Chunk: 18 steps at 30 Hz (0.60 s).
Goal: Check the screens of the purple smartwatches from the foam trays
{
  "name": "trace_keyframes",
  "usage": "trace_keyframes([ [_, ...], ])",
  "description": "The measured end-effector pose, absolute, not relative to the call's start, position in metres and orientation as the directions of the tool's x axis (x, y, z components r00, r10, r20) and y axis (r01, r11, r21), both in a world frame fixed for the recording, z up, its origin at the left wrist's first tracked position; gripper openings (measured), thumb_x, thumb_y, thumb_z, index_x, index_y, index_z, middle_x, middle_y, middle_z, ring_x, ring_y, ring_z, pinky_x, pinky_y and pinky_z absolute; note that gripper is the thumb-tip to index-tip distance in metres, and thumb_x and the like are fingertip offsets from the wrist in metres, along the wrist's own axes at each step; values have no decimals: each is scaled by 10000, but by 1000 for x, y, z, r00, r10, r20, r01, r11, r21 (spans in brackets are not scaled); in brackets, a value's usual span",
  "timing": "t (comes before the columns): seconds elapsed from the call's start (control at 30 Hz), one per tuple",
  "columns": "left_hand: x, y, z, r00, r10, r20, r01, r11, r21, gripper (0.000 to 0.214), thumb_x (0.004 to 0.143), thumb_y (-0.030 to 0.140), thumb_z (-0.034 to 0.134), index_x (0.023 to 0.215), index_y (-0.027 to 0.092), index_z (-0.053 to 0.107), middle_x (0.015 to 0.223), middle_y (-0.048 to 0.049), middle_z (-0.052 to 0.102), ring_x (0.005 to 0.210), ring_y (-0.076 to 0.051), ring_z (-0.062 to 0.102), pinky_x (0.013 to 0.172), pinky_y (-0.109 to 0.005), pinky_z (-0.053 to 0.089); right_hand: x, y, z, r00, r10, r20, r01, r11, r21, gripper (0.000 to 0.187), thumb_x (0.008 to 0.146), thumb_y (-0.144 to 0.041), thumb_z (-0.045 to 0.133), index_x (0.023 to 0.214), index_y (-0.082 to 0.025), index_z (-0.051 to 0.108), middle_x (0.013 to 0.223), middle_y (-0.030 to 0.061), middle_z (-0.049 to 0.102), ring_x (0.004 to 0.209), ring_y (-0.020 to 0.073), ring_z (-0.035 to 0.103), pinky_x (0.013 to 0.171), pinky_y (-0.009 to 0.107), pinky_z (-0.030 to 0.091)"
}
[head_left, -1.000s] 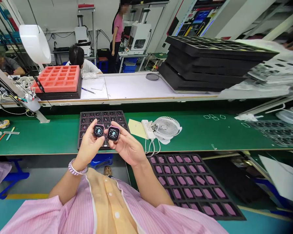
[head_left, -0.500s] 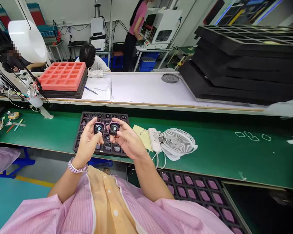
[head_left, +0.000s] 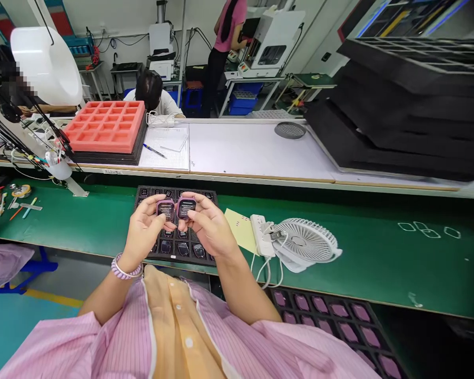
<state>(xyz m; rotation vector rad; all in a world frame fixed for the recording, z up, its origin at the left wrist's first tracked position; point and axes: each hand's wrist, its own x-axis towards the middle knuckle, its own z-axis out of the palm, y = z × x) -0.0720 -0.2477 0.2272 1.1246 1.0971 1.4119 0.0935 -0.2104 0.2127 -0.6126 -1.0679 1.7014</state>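
Clamping shut, left grip [head_left: 142, 234] holds left watch [head_left: 166, 209], right grip [head_left: 209, 229] right watch [head_left: 186, 207] (above tray [head_left: 174, 257]).

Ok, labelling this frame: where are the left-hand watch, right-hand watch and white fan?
left-hand watch [head_left: 166, 209], head view, middle of its dark panel.
right-hand watch [head_left: 186, 207], head view, middle of its dark panel.
white fan [head_left: 305, 241], head view, centre of its grille.

Small print on two watches [head_left: 166, 209], nothing legible

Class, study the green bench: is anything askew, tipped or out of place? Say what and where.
The white fan lies tipped back beside the power strip, grille facing up, their cords dangling over the bench edge. Nothing looks spilled or broken.
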Motion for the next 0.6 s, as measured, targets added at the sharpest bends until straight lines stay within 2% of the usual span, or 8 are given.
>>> trace_keyframes([
  [0.27, -90, -225, 235, -35, 994, 103, -184, -108, 977, 388, 841, 268, 726, 1201, 171, 618, 1117, -83, 758, 632, -120, 738, 630, -247, 658, 74, -197, 218, -295, 950, 103, -444, -41, -895, 399, 852, -345, 805, 1194, -230, 634, 827, -21, 641, 606, 133, 613, 581, 287, 510],
  [0.47, -96, -218, 236, -12, 993, 114, -175, -114, 978, 397, 848, 301, 729, 1207, 177, 614, 1108, -84, 760, 635, -124, 735, 634, -251, 655, 71, -196, 220, -279, 949, 144, -428, 11, -904, 413, 848, -290, 781, 1230, -238, 634, 934, 4, 649, 652, 134, 620, 632, 307, 547],
  [0.6, -98, -215, 234, -25, 993, 113, -181, -116, 977, 392, 851, 325, 746, 1192, 177, 621, 1100, -85, 763, 617, -120, 725, 615, -245, 645, 68, -196, 220, -273, 950, 151, -417, 24, -908, 398, 858, -273, 759, 1235, -239, 634, 928, 3, 635, 660, 135, 616, 644, 309, 551],
])
